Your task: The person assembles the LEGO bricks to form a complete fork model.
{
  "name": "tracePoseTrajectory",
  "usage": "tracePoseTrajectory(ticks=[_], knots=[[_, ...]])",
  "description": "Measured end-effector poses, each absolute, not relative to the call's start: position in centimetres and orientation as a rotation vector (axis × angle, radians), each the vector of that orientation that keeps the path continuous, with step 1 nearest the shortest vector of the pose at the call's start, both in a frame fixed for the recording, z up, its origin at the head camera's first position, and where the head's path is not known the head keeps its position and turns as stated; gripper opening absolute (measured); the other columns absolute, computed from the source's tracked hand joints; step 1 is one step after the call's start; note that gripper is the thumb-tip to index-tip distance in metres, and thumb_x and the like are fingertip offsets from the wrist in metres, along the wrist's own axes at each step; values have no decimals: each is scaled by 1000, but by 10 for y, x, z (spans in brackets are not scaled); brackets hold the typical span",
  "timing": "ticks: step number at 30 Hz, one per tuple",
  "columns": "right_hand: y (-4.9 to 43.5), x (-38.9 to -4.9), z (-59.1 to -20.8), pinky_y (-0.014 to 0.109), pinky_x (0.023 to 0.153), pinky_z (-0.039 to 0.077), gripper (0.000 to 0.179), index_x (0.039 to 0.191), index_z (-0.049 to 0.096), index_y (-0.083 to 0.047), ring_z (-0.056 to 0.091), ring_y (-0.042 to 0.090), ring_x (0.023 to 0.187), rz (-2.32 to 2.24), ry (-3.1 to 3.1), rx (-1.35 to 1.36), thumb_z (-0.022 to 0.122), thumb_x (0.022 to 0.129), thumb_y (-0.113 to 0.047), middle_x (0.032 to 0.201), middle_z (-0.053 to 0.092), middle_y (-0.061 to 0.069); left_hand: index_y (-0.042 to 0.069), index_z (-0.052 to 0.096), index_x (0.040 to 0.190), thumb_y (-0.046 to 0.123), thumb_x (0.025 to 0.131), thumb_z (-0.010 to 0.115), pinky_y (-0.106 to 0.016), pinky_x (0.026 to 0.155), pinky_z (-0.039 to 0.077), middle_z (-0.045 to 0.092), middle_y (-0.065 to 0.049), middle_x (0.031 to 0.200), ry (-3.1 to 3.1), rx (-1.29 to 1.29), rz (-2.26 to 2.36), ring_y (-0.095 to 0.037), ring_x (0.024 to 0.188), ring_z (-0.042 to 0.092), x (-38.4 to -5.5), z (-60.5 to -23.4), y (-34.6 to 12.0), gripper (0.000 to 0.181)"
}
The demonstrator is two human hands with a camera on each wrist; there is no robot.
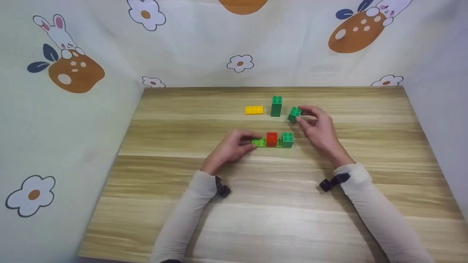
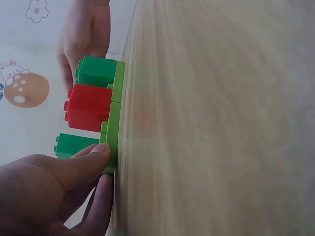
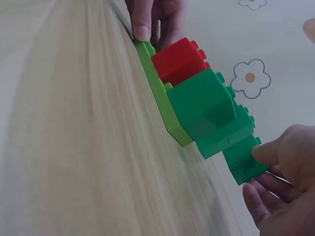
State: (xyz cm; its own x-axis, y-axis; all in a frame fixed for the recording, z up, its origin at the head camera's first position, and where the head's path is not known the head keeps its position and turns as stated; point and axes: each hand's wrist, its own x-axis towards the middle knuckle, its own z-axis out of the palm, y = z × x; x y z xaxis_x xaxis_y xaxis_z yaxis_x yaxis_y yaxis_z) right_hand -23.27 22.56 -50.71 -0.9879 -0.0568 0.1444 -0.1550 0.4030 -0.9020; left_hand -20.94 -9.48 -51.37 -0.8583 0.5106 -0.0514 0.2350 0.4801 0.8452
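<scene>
I'm pinching the long lime-green plastic plate (image 1: 259, 142) with left fingers (image 2: 101, 148) and, beyond its right end, a green plastic cube (image 1: 294, 114) with right fingers (image 3: 266, 153), best kept level.

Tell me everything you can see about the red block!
The red block is chunky and boxy, with smooth, slightly shiny sides that look like plastic and round bumps on top. It sits upright, bumps up, on the flat light green base. A small gap separates it from the darker green block on the same base. The left hand pinches the base's end, not touching it.
</scene>
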Motion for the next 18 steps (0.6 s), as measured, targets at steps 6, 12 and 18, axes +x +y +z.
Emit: tracePoseTrajectory(ticks=[6, 12, 18], knots=[[216, -224, -499, 22, 99, 61, 40, 142, 68, -12, 73, 31, 122, 1722, -2541, 257, 75, 104, -20, 138, 70, 14, 10, 76, 135, 8, 100, 77, -33, 114, 56, 75, -8, 139, 2450, 635, 1317, -19, 131, 71, -209, -514, -97, 36], [207, -217, -490, 24, 100, 60, 41, 142, 69, -13, 73, 28, 118, 1750, -2522, 277, 77, 103, -21, 134, 71, 12, 15, 75, 136, 9, 98, 79, -33, 115, 55, 75, -6, 141, 2450, 624, 1293, -18, 133, 70, -210, -514, -97, 39], [196, -211, -486, 27, 102, 59, 40, 141, 70, -13, 69, 26, 125, 1750, -2504, 391, 78, 102, -19, 138, 71, 9, 11, 75, 137, 3, 96, 79, -33, 113, 56, 75, -8, 140, 2408, 629, 1340, -20, 131, 71, -211, -514, -97, 42]])
